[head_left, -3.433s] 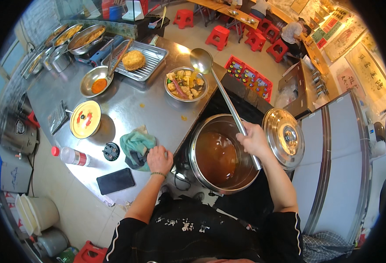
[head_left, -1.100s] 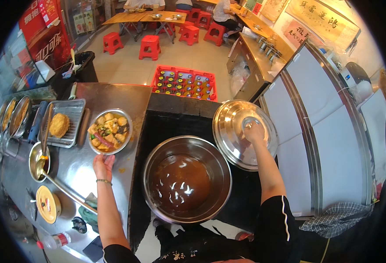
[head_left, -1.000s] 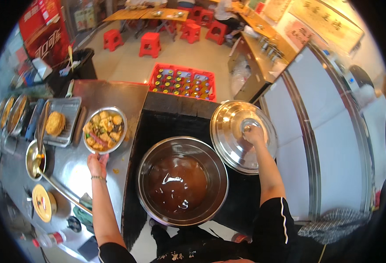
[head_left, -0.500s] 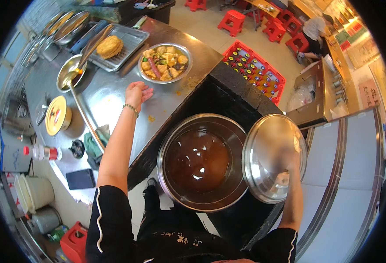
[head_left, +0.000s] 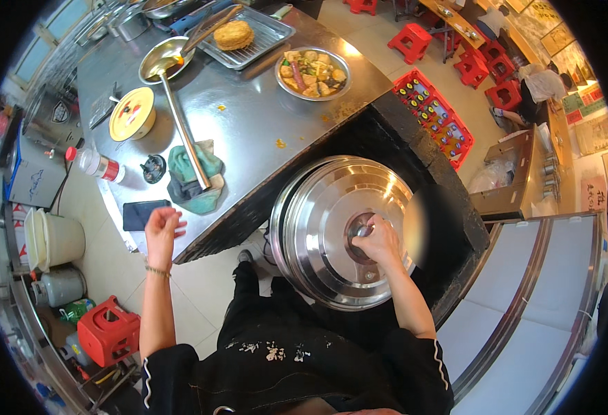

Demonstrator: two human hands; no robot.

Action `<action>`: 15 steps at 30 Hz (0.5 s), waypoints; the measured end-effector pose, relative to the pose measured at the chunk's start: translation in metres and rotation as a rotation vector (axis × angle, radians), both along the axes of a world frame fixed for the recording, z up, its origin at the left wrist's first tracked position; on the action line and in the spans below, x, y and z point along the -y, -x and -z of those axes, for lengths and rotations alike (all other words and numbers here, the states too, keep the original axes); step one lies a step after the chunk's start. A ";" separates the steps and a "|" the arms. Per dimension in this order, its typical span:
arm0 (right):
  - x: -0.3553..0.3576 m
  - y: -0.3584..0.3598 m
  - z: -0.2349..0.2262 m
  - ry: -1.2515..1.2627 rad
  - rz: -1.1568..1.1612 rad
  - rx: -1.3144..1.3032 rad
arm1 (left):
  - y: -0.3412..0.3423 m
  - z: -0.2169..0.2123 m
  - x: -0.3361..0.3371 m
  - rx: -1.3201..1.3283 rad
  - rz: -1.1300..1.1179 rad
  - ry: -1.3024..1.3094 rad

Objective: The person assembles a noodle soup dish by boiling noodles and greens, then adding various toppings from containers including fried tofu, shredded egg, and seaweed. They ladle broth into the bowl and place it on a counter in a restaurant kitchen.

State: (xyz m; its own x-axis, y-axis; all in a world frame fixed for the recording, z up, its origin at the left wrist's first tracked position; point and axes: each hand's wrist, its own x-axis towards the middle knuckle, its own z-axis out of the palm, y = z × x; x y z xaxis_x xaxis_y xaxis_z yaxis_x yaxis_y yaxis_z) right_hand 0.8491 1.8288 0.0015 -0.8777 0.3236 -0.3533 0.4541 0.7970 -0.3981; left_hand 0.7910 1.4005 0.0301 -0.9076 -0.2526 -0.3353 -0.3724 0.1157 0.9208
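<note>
My right hand [head_left: 381,242] is closed round the knob of a round, shiny steel pot lid [head_left: 317,238]. The lid lies over the big steel pot [head_left: 277,238], covering nearly all of its mouth and hiding what is inside. A strip of the pot's rim shows at the left. My left hand [head_left: 163,234] hangs empty by the counter's near edge, fingers loosely bent and apart. Closest to it is a flat black phone-like device [head_left: 138,216]. Beside that lies a crumpled green cloth [head_left: 203,197], with the end of a long ladle's handle [head_left: 183,128] resting on it.
On the steel counter [head_left: 248,124] stand a bowl of mixed food [head_left: 328,90], a metal tray [head_left: 276,34], a yellow tub [head_left: 132,114] and a bottle [head_left: 100,166]. A red bottle crate [head_left: 464,142] sits on the floor beyond. Red stools [head_left: 410,43] and other people are farther off.
My right hand has brought the lid leftward from beside the pot onto its mouth, so the brown liquid is hidden. My left hand has drawn back from near the food bowl toward me.
</note>
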 end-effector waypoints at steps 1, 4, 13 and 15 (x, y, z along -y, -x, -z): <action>0.006 0.002 0.002 -0.014 -0.014 0.001 | -0.014 0.000 0.008 0.038 -0.018 -0.008; 0.020 0.006 0.005 -0.055 -0.060 0.013 | -0.025 0.006 0.020 0.041 0.001 0.010; 0.107 0.063 -0.060 -0.123 -0.352 -0.017 | 0.074 0.020 -0.039 -0.156 0.321 0.842; 0.145 0.079 -0.042 -0.018 -0.430 -0.161 | 0.094 0.020 -0.050 -0.040 0.427 0.920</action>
State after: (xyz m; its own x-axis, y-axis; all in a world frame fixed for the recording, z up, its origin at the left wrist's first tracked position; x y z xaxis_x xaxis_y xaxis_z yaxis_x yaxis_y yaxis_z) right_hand 0.7705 1.6837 0.0434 -0.9769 -0.0770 -0.1994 0.0144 0.9071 -0.4207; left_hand 0.6970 1.4501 0.0105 -0.9887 -0.0492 -0.1414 -0.1047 0.9023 0.4181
